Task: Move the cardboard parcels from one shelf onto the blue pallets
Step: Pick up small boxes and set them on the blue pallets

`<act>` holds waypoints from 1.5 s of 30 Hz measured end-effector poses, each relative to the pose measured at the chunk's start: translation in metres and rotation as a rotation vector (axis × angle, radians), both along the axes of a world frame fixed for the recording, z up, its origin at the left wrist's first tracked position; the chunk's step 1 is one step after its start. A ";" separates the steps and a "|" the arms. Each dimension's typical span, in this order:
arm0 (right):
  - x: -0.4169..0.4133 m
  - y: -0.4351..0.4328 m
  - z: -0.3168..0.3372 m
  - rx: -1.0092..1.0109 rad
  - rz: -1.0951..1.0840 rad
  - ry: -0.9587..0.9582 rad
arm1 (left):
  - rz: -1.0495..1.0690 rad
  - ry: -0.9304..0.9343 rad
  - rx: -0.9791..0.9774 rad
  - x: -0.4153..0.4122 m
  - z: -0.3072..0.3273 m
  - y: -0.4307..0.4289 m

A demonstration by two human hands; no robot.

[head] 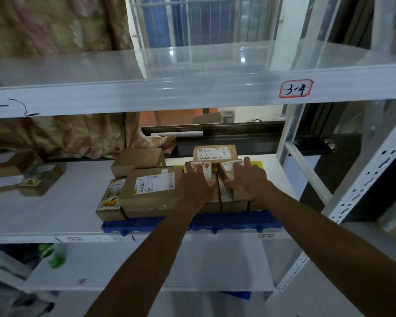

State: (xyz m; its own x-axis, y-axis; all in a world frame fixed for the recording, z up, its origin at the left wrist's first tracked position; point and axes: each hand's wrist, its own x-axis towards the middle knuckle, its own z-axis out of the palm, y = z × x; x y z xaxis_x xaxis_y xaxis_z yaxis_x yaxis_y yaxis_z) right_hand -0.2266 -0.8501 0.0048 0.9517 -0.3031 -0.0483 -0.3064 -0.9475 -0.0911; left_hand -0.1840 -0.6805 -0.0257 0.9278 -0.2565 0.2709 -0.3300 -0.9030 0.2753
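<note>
Several cardboard parcels stand packed on a blue pallet (238,221) on the middle shelf. A large labelled parcel (151,191) is at the front left, a plain one (137,160) behind it, and a parcel marked 4-4 (215,153) at the back. My left hand (198,185) lies on top of a small upright parcel (206,171). My right hand (246,177) rests on the small parcel (229,168) beside it, fingers over its far edge. A narrow parcel with a yellow-red label (111,197) leans at the pallet's left end.
The white shelf board (55,207) extends left, where more parcels (25,175) lie. The shelf beam above (192,94) bears a tag reading 3-4. A perforated upright (361,188) stands on the right. Another blue pallet (236,295) shows on the shelf below.
</note>
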 end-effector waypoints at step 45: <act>0.001 -0.024 -0.008 0.099 0.057 -0.087 | -0.084 0.077 0.090 0.006 -0.002 -0.010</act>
